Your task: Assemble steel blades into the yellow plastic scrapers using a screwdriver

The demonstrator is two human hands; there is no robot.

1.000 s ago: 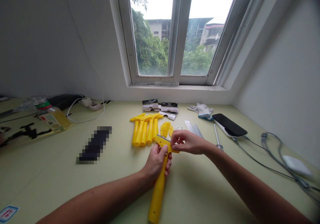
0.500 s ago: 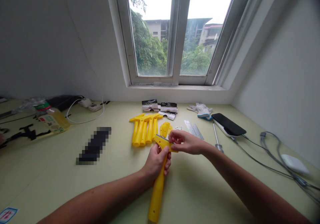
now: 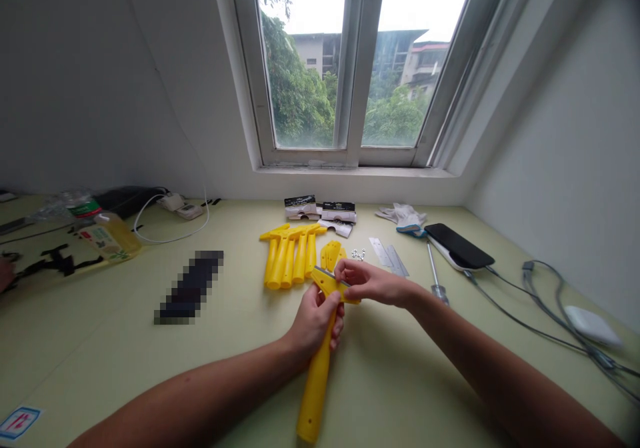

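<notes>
My left hand [image 3: 316, 320] is wrapped round the neck of a yellow scraper [image 3: 316, 388], whose long handle slants down toward me. At its wide head my right hand [image 3: 367, 283] pinches the right end, thumb below and fingers above. A thin grey blade edge [image 3: 324, 272] shows along the top of the head; the fingers hide part of it. Just beyond lie loose yellow cover plates [image 3: 330, 255], several small nuts or screws [image 3: 359, 255] and flat metal blades [image 3: 383, 253]. To the left, several more yellow scraper handles [image 3: 287, 261] lie side by side.
Black-and-white packets [image 3: 339, 212] lie below the window, with a work glove [image 3: 403, 216] to their right. A screwdriver [image 3: 436, 275], a phone [image 3: 460, 247] and cables [image 3: 555, 301] are at the right. A drink bottle [image 3: 107, 235] lies left; another person's hand [image 3: 6, 273] shows at the left edge.
My hands and the scraper stay almost in place, with the right fingers still at the head. The view has shifted slightly. More of the other person's hand shows at the left edge.
</notes>
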